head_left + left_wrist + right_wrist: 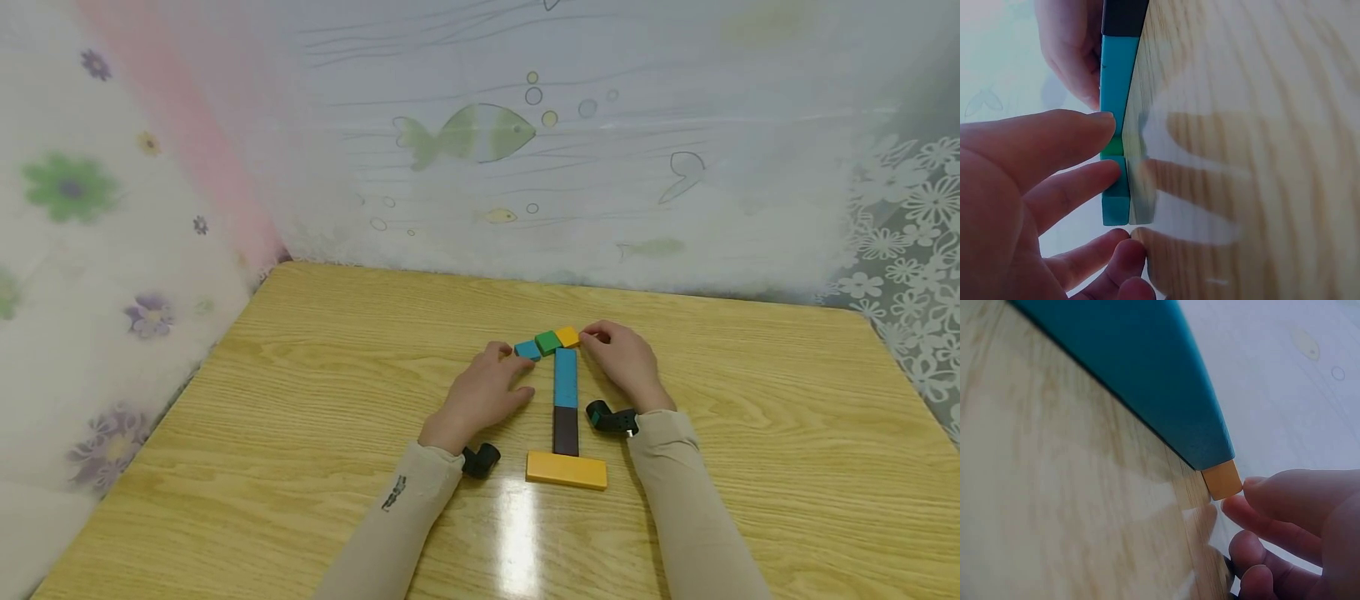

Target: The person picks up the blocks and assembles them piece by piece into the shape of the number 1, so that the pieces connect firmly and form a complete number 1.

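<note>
A row of small blocks runs slantwise at the top of the layout: a blue block (527, 350), a green block (548, 342) and a yellow block (567, 337). Below them stretches a long blue block (566, 377), then a dark block (566, 430), end to end. My left hand (483, 396) has its index fingertip against the small blue block (1116, 203), thumb spread apart. At the row's other end, my right hand (624, 360) touches the right end of the yellow block (1222, 480) with thumb and index fingertips; its other fingers curl in.
A long yellow block (566, 470) lies crosswise below the dark block. Both wrists wear black cameras (482, 460) close to the wooden table (315, 400). Patterned curtains (465, 208) hang behind the table and along its left side.
</note>
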A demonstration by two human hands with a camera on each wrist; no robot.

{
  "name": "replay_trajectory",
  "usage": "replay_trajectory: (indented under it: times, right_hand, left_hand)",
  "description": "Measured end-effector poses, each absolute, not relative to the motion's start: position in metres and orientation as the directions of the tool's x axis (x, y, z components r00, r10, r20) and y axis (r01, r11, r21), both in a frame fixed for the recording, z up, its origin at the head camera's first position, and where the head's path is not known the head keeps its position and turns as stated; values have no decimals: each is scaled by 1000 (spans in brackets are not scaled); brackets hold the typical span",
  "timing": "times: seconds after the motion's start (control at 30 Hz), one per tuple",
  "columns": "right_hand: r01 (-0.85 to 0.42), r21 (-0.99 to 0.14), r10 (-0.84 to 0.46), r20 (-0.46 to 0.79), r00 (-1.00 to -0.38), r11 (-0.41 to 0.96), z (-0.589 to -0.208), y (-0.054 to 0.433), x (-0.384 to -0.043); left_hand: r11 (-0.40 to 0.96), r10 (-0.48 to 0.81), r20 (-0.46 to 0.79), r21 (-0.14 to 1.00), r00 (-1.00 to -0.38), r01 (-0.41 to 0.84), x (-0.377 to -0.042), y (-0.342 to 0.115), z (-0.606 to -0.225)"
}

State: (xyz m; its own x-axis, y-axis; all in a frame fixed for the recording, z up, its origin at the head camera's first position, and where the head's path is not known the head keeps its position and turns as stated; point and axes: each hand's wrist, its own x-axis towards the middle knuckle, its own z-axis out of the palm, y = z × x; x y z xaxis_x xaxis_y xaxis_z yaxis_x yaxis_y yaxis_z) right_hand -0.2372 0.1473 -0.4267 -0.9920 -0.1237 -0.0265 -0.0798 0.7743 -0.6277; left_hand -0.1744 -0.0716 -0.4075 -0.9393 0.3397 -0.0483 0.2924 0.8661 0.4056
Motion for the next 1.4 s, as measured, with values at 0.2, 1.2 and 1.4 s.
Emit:
replay_trajectory:
  times: [0.2, 1.2, 1.4]
  right_hand:
    - [-74, -628, -121, -32, -992, 775, -427, 147, -237]
    - [-87, -621, -120, -12, -993, 779, -427, 148, -236]
    - [-78, -619, -109, -12, -994, 782, -427, 147, -237]
  left_hand:
    - [872, 344, -64, 391, -937, 293, -175, -72, -408]
    - [874, 359, -62, 373, -931, 311, -173, -72, -407]
    - [871, 360, -46, 375, -932, 318, -173, -72, -408]
